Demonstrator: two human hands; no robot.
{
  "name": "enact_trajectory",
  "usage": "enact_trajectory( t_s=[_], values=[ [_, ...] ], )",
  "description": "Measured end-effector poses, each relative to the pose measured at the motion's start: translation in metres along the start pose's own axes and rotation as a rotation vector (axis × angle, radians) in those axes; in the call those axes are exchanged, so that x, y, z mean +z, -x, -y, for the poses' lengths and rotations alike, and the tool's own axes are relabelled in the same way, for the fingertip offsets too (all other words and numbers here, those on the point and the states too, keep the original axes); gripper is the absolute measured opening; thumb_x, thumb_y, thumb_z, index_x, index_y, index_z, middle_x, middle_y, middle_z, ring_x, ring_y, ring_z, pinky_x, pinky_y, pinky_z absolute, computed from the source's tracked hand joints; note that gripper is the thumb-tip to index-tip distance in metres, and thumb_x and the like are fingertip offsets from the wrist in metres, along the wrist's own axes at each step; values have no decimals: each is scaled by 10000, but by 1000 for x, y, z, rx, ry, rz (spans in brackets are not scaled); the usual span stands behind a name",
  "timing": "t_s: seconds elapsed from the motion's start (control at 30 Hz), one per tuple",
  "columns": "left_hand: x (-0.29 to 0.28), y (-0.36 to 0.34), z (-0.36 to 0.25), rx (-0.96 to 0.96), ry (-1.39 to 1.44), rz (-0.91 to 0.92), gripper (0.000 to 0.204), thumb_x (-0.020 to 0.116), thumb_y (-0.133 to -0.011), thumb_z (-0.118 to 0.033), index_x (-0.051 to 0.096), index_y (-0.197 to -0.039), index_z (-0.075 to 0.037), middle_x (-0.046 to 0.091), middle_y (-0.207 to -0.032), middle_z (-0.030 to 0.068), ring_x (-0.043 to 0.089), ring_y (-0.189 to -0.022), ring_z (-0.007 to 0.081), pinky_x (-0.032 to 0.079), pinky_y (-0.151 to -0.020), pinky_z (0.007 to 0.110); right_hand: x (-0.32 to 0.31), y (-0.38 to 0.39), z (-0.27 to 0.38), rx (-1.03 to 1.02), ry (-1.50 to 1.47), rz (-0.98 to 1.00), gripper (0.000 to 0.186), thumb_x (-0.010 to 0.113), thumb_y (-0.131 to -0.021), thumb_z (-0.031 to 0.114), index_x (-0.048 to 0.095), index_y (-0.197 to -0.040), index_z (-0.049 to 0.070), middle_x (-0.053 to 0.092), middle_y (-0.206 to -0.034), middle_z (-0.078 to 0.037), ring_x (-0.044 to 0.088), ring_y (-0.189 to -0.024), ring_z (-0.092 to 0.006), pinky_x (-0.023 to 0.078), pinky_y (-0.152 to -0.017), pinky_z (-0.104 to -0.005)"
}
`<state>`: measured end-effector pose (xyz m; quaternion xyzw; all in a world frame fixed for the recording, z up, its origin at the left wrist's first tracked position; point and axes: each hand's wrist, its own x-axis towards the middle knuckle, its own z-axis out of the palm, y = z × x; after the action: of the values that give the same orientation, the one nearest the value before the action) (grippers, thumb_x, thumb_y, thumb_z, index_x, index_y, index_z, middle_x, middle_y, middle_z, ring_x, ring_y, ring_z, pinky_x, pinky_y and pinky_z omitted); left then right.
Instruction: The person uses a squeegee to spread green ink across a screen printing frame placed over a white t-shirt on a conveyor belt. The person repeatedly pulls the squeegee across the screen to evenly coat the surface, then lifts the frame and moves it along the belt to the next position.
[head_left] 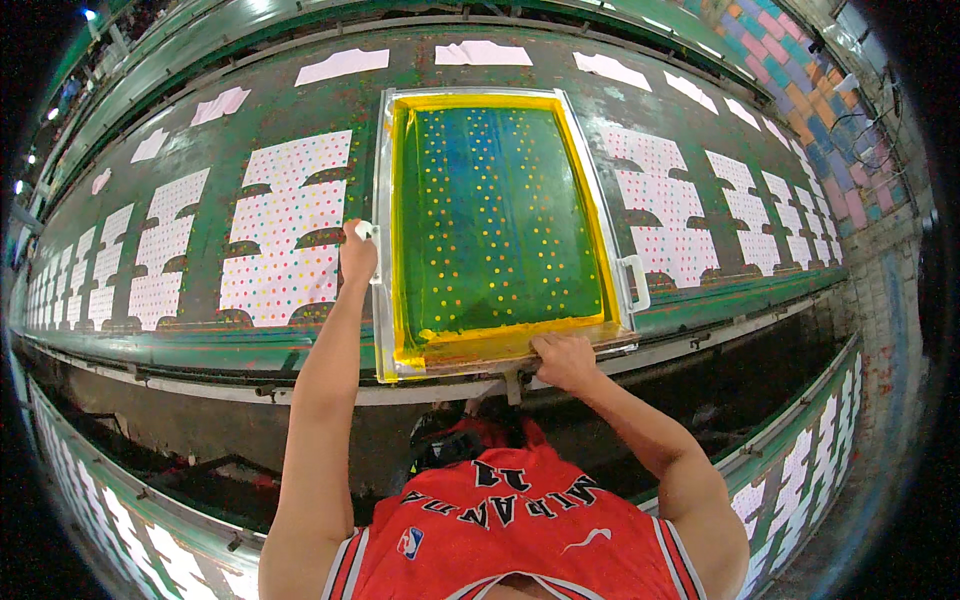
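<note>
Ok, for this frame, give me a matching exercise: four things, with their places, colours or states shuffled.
1. Left hand
2. Right hand
3. Right-side handle
4. Sleeveless top

A. At the screen frame's near edge
B. Red
C. At the screen frame's left side
D. White, untouched

Pairs: 1-C; 2-A; 3-D; 4-B

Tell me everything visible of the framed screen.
The framed screen is roughly rectangular, with a pale, metal-looking frame and a yellow inner border. Its green mesh, bluish toward the far end, carries rows of small yellow and orange dots. It lies over the green table, between dotted pale pieces; whether it sits fully flat is unclear. The left grip holds its white left handle; the right handle is free. The right grip is at the near edge, on a brownish strip.
</note>
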<state>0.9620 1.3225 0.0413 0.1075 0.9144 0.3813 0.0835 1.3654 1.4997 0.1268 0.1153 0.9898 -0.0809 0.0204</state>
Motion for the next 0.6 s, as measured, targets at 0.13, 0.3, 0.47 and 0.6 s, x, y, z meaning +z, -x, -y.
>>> enact_trajectory(
  t_s=[0.13, 0.3, 0.47, 0.6],
  values=[
    [-1, -1, -5, -34, 52, 33, 506, 543, -916, -124, 396, -1395, -192, 680, -1041, 303, 660, -967, 496, 501, -838, 567, 17, -27, -16, -57, 43, -140, 288, 689, -695, 237, 657, -924, 66, 704, -932, -103, 703, -908, -292, 572, -701, -459],
    [0, -2, -2, -56, -3, 22, 514, 555, -920, -111, 395, -1403, -187, 687, -1048, 290, 654, -978, 496, 487, -858, 568, 11, -120, -53, -21, 88, -40, 266, 687, -725, 256, 678, -890, 48, 710, -878, -131, 718, -851, -321, 575, -671, -485],
    [1, -2, -1, -46, -12, 18, 511, 569, -918, -111, 398, -1394, -183, 694, -978, 286, 651, -923, 506, 481, -805, 595, -7, -237, -96, -80, 131, -109, 257, 691, -758, 287, 718, -893, 71, 723, -839, -165, 722, -759, -349, 565, -658, -494],
    [2, 0, -5, -86, 22, -14, 480, 582, -915, -109, 441, -1370, -169, 692, -961, 290, 654, -888, 501, 479, -767, 581, -26, -332, -132, -54, 143, -60, 273, 695, -798, 339, 746, -901, 92, 736, -857, -175, 727, -770, -343, 563, -656, -483]
  ],
)
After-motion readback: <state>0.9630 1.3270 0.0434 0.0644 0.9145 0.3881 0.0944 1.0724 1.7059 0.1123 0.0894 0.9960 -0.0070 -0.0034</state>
